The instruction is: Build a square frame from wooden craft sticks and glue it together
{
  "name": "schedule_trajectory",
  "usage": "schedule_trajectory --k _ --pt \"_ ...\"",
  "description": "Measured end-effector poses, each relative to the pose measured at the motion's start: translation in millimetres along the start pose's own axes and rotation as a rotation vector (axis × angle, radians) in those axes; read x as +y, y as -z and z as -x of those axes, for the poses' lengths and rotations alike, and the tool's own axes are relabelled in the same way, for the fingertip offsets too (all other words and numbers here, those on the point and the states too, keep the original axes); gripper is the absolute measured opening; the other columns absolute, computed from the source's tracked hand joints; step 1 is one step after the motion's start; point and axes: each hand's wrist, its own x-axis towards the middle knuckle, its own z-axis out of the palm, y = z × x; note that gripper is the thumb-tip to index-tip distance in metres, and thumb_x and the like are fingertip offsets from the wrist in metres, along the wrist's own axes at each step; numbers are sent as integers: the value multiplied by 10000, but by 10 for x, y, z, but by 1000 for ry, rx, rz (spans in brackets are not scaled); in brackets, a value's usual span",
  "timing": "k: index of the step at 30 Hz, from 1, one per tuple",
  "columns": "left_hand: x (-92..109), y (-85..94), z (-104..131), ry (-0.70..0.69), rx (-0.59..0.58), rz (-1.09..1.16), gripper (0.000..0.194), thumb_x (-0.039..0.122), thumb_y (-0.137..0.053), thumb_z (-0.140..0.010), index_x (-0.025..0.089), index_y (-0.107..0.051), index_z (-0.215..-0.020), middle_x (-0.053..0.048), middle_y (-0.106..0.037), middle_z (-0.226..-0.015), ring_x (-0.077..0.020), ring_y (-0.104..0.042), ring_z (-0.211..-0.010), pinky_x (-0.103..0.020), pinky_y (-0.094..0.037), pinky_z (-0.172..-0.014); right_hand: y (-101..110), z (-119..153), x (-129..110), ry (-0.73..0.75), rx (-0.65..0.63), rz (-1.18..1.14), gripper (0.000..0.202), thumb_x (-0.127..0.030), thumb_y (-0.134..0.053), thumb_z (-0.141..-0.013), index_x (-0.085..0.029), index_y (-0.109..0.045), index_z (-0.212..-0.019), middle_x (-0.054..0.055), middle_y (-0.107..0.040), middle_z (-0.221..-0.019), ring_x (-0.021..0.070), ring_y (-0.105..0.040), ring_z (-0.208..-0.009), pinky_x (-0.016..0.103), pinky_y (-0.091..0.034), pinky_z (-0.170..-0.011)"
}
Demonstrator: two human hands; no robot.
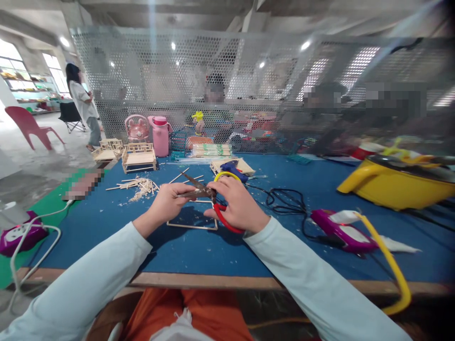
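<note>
My right hand [243, 203] grips a pair of scissors [208, 192] with one yellow and one red handle loop. Their dark blades stand apart and point left. The fingers of my left hand [166, 204] are pinched together by the lower blade; whatever small thing they hold is hidden. Below both hands, a rectangle of thin wooden sticks [192, 227] lies flat on the blue tabletop, partly covered by the hands. A pile of loose sticks and offcuts [142, 187] lies beyond my left hand. Behind the scissors, a blue glue gun [234, 169] rests against a stick-built piece [250, 166].
Small stick-built furniture [139, 158], a pink bottle [160, 137] and packaged sticks [212, 150] stand before a perforated metal screen [185, 76]. At right are a yellow electric pot [394, 184], a purple power strip [343, 232] and black cable [284, 201]. A person [81, 102] stands far left.
</note>
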Motion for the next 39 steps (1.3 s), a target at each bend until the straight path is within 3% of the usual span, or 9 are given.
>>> schedule_trajectory --k 9,19,39 --pt "-52 -14 -6 30 -1 34 252 77 -539 -705 168 -719 -857 -29 -718 -799 -142 -643 -719 -215 -487 -668 4 3 3 -6 8 -2 597 -575 -623 -677 -137 -554 -1076 127 -567 -982 263 -502 -919 410 -393 -816" --pt "-2 0 12 -69 51 -106 287 28 -525 -693 186 -722 -827 -25 -719 -786 -137 -636 -711 -208 -463 -659 14 -1 -5 -21 -33 26 613 -620 -590 -678 -159 -559 -1081 124 -557 -976 274 -499 -917 419 -389 -797" --pt "-9 -17 27 -89 21 -61 238 79 -565 -721 194 -722 -857 -40 -720 -809 -141 -640 -718 -212 -467 -665 73 -7 2 23 2 64 683 -714 -521 -649 -150 -602 -1025 115 -571 -893 259 -514 -849 395 -403 -751"
